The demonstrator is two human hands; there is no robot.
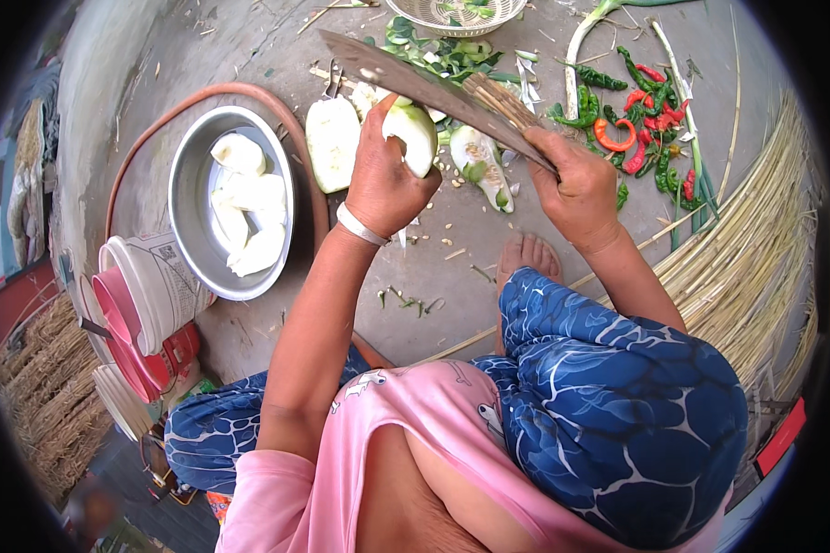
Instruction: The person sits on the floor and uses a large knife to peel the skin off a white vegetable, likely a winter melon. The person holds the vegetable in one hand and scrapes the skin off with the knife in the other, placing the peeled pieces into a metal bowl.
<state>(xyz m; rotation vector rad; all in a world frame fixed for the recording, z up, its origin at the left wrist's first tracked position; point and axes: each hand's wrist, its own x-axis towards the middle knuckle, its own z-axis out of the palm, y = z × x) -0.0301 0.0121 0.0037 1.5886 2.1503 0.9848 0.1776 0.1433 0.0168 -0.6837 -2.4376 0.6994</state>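
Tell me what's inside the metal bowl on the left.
The metal bowl holds several pale, peeled vegetable pieces, piled toward its right side. The bare bowl bottom shows on the left. Whatever lies under the pile is covered and cannot be seen.

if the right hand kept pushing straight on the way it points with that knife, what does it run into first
Most likely the peeled gourd piece held in the left hand: the right hand points up-left along the knife, whose blade already lies against it. Depth is hard to judge here.

Home yard, floor-level cooking spot: bare concrete floor (452, 276), straw bundles (747, 249), chillies (641, 111), metal bowl (194, 166)
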